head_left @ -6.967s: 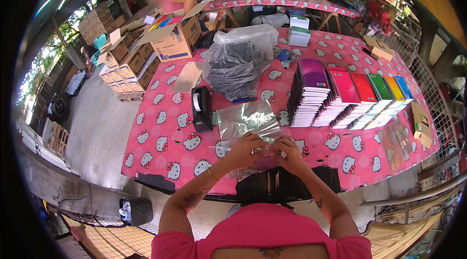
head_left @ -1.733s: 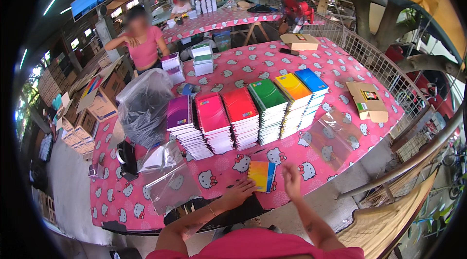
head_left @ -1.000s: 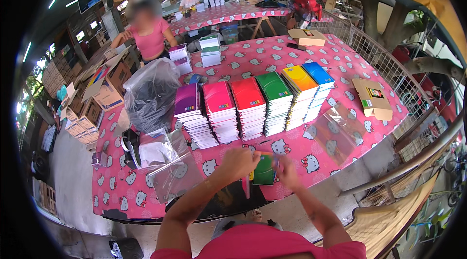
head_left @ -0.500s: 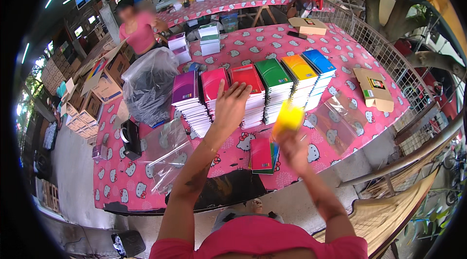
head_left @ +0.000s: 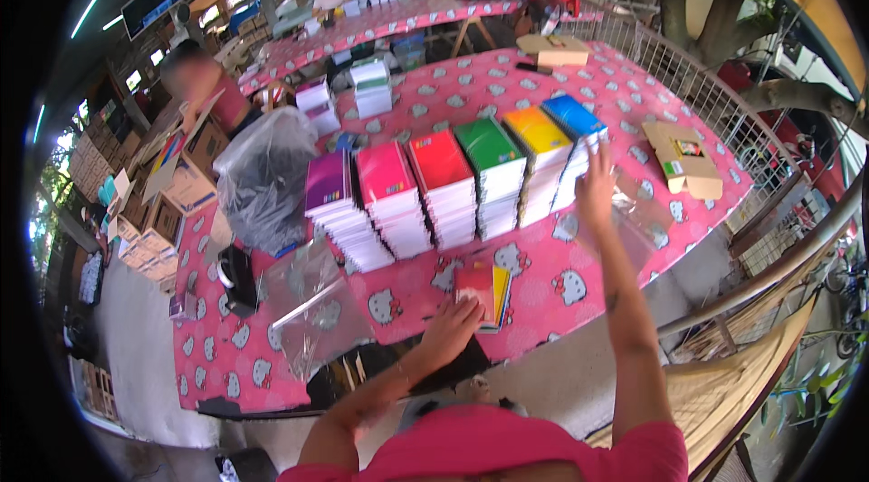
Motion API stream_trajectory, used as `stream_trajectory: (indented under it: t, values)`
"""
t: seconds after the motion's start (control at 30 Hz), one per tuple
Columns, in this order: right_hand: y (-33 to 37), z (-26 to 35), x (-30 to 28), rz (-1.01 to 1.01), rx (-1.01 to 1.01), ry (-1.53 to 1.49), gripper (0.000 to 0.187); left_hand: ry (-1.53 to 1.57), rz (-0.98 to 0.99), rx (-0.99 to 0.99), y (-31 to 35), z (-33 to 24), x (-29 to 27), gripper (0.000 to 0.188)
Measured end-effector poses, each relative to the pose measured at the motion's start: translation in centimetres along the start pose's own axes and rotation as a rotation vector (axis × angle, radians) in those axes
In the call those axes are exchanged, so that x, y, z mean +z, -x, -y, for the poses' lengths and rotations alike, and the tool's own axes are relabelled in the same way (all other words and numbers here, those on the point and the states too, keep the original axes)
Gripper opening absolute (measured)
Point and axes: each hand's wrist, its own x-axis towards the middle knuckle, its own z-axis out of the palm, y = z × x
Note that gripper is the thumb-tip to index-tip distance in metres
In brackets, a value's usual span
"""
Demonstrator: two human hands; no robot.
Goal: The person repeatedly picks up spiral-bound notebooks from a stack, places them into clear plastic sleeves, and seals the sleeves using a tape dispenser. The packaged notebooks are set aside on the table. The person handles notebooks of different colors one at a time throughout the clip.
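My left hand (head_left: 453,330) has its fingers closed on the lower left part of a red notebook (head_left: 473,281). That notebook tops a small pile at the table's near side; a yellow notebook (head_left: 501,292) sticks out on the pile's right. My right hand (head_left: 593,192) reaches to the right side of the blue notebook stack (head_left: 576,115), fingers stretched out against it. Left of that stand spiral notebook stacks in yellow (head_left: 539,133), green (head_left: 491,149), red (head_left: 442,163), pink (head_left: 386,174) and purple (head_left: 328,183).
Clear plastic bags lie left (head_left: 312,314) and right (head_left: 634,224) of the stacks. A tape dispenser (head_left: 237,278) and a large bag with dark contents (head_left: 262,179) are at left. An opened cardboard box (head_left: 688,161) rests at right. Another person (head_left: 204,88) stands by cartons (head_left: 195,170).
My left hand has come down from the red stack to the small pile, now topped by a red notebook. My right hand has left the yellow notebook there and moved up to the blue stack.
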Motion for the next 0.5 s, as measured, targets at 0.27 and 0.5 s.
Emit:
stream_trajectory:
  t: [0.27,0.5]
  values:
    - [-5.3,-2.8,-1.8,-0.073,-0.029,-0.033,0.029,0.008,-0.002,0.076,0.2,1.7,1.2,0.041]
    - [0.5,2.2,-7.0,-0.339,0.321,-1.199,0.016,0.191,-0.069,0.048,-1.2,1.8,-2.4,0.038]
